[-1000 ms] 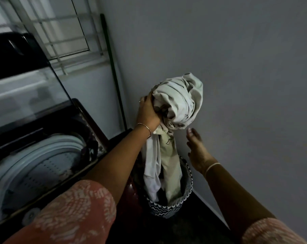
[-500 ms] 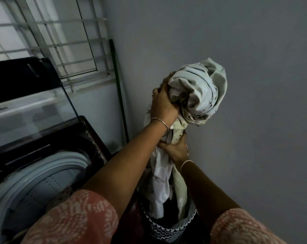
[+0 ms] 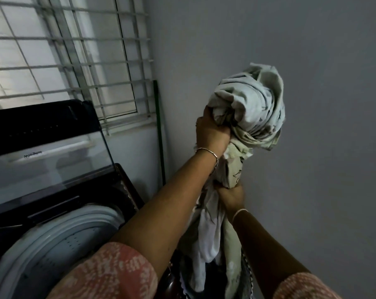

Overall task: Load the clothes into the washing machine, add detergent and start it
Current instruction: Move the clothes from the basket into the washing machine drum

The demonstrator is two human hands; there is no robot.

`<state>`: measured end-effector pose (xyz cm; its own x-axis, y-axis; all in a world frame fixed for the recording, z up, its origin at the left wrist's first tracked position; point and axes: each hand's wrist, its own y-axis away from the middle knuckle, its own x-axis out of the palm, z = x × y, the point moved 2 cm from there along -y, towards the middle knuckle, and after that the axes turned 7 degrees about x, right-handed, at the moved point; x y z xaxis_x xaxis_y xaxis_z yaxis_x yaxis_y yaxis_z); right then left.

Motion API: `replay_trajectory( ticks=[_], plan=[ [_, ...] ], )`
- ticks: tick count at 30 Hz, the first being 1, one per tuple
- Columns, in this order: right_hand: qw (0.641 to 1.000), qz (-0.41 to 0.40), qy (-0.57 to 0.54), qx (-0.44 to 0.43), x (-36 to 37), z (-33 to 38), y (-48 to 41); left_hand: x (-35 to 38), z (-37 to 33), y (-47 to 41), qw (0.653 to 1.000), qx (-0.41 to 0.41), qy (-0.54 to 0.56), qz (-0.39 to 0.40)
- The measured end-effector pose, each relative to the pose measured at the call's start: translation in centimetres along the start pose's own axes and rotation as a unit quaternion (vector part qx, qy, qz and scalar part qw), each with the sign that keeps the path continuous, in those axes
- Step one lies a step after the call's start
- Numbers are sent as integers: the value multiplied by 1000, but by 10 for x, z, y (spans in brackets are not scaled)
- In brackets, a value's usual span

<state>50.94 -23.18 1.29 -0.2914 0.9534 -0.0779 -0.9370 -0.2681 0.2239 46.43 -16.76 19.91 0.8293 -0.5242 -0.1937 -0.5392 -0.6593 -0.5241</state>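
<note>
A bunched pale green printed cloth [image 3: 254,111] hangs in the air near the grey wall. My left hand [image 3: 210,132] grips its upper bundle. My right hand [image 3: 230,193] clasps the twisted part lower down. The cloth's tail, with a white garment [image 3: 208,240] beside it, trails down into a laundry basket [image 3: 248,277], whose patterned rim barely shows between my arms. The top-loading washing machine [image 3: 60,231] stands at lower left with its glass lid [image 3: 47,152] raised and its white drum rim exposed.
A barred window [image 3: 70,59] fills the upper left above the machine. A green pole [image 3: 160,130] leans in the corner between the machine and the wall. The grey wall [image 3: 312,147] runs close on the right.
Both hands have lifted the cloth higher out of the basket. My right hand, free a second ago, now clasps the cloth below my left hand.
</note>
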Motion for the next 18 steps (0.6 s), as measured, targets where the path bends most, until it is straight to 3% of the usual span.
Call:
replay_trajectory(
  ticks=[8, 15, 18],
  plan=[
    [999, -25, 42, -19, -12, 15, 2, -38, 27, -24, 996, -16, -72, -52],
    [975, -141, 146, -88, -35, 69, 9, -82, 56, -29, 979, -120, -87, -143],
    [945, -66, 290, -136, -36, 82, 3, -96, 49, -42, 974, -123, -92, -169]
  ],
)
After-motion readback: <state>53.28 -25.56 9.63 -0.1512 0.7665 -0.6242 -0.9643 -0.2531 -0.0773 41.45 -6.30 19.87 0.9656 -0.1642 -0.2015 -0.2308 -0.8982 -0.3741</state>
